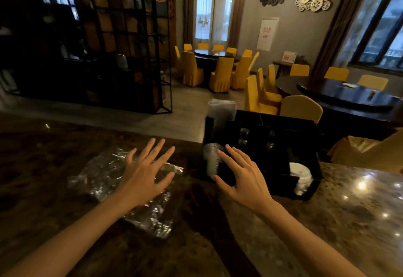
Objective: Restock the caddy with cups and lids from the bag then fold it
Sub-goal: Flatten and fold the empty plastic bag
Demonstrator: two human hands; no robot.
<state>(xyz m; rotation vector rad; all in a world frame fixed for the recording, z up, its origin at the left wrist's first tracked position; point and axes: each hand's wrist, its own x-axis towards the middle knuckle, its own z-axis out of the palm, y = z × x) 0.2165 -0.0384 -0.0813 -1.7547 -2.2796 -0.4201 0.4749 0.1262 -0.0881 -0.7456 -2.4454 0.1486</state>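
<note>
A crumpled clear plastic bag [102,178] lies flat on the dark marble counter. My left hand [144,173] hovers over it with fingers spread and straight, holding nothing. A black compartmented caddy [281,167] stands to the right. A stack of clear cups [212,160] sits in its near left slot, and a taller clear stack [221,113] rises at its far left corner. White lids [302,177] fill the near right compartment. My right hand [242,175] is spread open in front of the caddy, its fingertips close to the clear cups.
The marble counter [327,222] runs across the foreground. Beyond it are round dark tables [346,97] with yellow-covered chairs [220,76], and a black metal shelf divider [122,43] on the left. A yellow chair back [370,148] stands close behind the counter at right.
</note>
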